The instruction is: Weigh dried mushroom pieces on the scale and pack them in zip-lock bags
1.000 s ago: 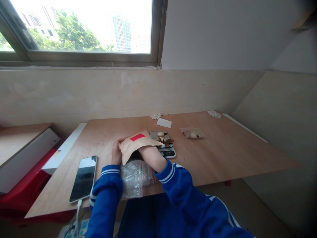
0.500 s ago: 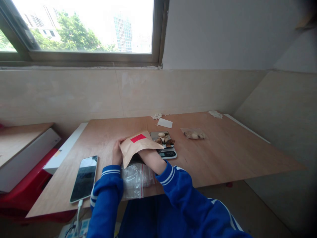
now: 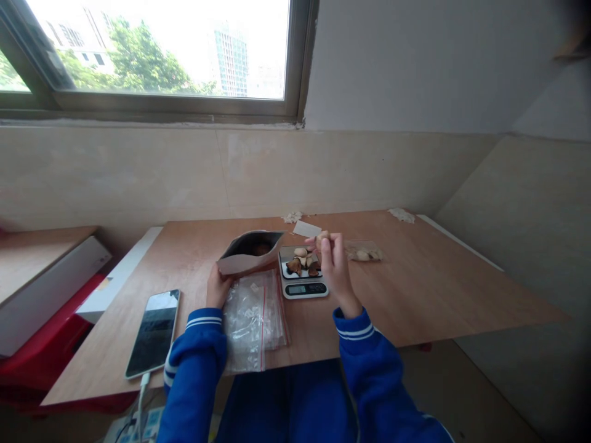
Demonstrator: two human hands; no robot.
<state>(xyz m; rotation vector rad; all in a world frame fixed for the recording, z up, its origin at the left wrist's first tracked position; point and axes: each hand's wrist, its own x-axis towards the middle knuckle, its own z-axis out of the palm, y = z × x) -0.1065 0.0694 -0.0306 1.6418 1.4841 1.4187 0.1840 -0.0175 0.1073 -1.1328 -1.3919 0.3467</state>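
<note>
Right hand [image 3: 336,267] has come away from the kraft paper pouch [image 3: 247,255] and now rises over the far edge of the digital kitchen scale [image 3: 302,289]. Its grip is pinched closed on a small tan piece [image 3: 321,239], which barely shows past the fingertips, so its kind is hard to make out. Left hand [image 3: 218,288] stays low at the pouch's near side, its grip closed on the paper, with the fingers hidden behind it. The pouch now gapes open just left of the scale, its long edge lying across the wooden surface [image 3: 415,295] and its mouth turned up toward the right hand. Whatever sits dark inside is unclear. Right hand is nearer the brown and pale shell pieces [image 3: 302,261] heaped on the scale's tray. Clear zip bags [image 3: 253,326] lie stacked just below the pouch.
</note>
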